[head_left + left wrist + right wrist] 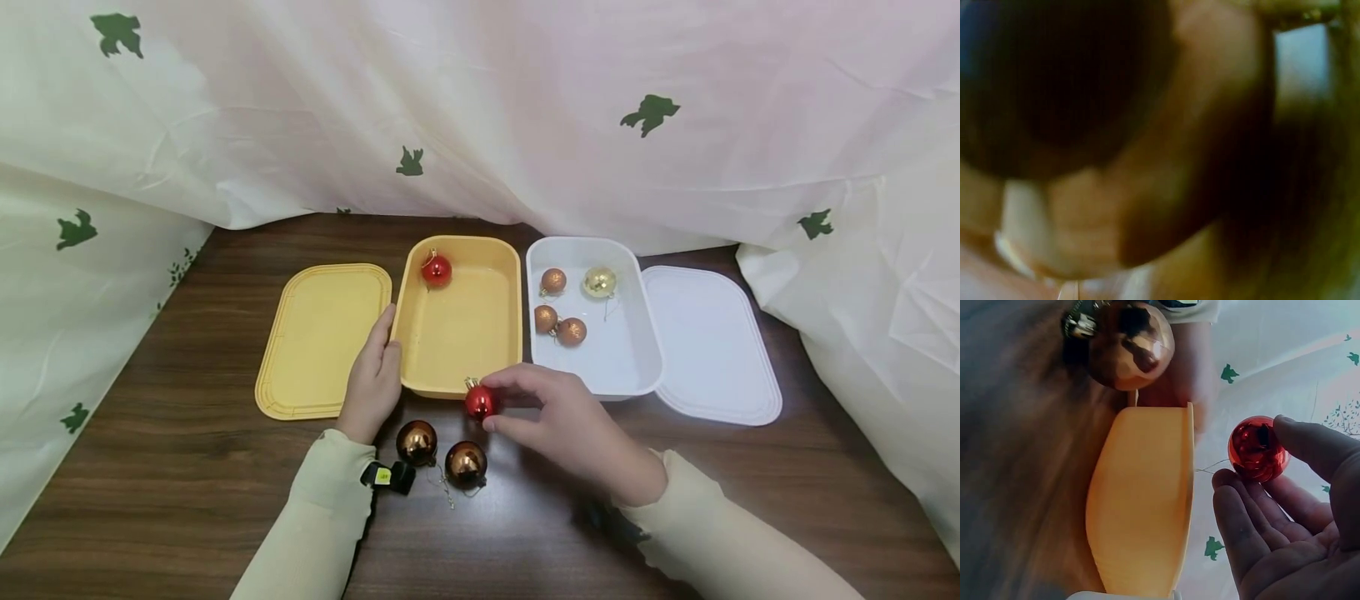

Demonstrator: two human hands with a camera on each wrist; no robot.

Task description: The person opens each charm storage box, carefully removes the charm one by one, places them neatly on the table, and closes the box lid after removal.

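Note:
A shiny red Christmas ball [481, 402] is pinched between thumb and fingers of my right hand [566, 421], just over the near rim of the yellow box [457, 392]. In the right wrist view, the same red ball [1259, 449] trails a thin thread. My left hand [373, 379] lies along the left wall of the yellow box, its fingers straight. Another red ball [437, 270] sits in the far left corner of that box. Two brown balls [416, 442] lie on the table by my left wrist; the left wrist view shows only a blurred brown ball [1166, 206] close up.
To the right stands a white box [622, 379] with several small copper balls [572, 332] and a gold ball [599, 282]. A yellow lid [322, 342] lies at the left and a white lid [712, 346] at the right. Behind the table hangs a pale curtain [480, 108].

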